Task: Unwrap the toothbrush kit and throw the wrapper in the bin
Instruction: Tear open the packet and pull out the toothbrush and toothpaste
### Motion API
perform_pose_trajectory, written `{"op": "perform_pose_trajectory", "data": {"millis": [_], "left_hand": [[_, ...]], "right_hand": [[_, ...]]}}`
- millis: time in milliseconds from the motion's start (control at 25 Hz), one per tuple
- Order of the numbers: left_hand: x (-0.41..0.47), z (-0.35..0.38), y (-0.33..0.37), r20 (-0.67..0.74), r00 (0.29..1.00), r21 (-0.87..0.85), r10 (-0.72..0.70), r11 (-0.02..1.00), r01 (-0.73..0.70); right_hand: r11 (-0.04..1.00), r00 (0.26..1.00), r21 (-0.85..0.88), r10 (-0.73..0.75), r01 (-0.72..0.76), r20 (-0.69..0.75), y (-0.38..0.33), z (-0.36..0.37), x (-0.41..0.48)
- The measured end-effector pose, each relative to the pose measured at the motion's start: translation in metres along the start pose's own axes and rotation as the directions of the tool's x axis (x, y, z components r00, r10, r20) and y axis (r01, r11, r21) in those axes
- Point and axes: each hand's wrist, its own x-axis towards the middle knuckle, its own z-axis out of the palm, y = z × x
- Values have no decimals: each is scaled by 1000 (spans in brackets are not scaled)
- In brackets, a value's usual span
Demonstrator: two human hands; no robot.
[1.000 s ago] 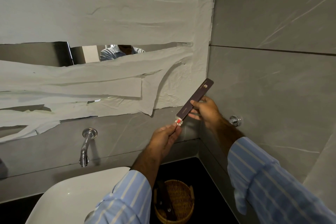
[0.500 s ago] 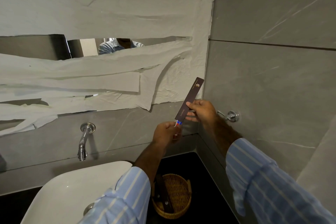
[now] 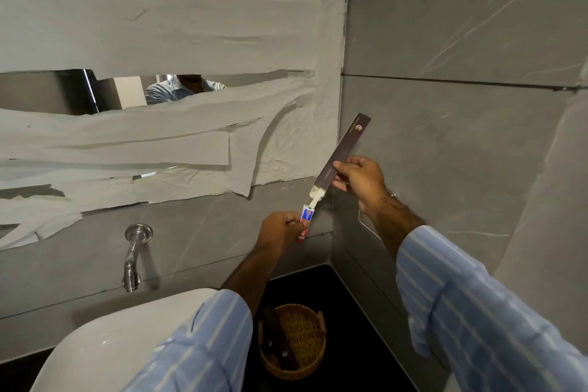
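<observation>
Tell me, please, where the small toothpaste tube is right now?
In the head view the toothpaste tube is right of centre, pinched in the left hand just below the open end of the dark sleeve held by the right hand.

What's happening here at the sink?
A person is unpacking a toothbrush kit. The right hand holds the dark sleeve wrapper tilted up by the wall, while the left hand pulls a small toothpaste tube and something white out of its lower end. The contents are only partly out. Below, a wicker basket sits on the dark counter beside the white basin. The wrapper has not been thrown away yet.
</observation>
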Motion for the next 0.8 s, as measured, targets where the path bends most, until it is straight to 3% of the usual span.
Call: {"op": "perform_pose_trajectory", "data": {"millis": [280, 360, 440, 560, 800], "left_hand": [[-16, -7, -30, 39, 998, 102, -59, 993, 55], [-21, -4, -32, 41, 995, 51, -91, 995, 89], [-25, 3, -30, 66, 986, -114, -153, 981, 159], [-40, 22, -32, 190, 943, -328, -274, 888, 323], [-88, 80, -71, 380, 864, -231, -330, 870, 435]], "right_hand": [[993, 976, -30, -117, 113, -183, -8, -21, -14], [994, 985, -103, -61, 45, -163, -1, -28, -25], [987, 992, -142, 55, -72, -116, 11, -37, -42], [961, 976, -178, 194, -210, -102, 44, -53, -72], [867, 884, -187, 432, -462, -181, 136, -93, -143]]}}
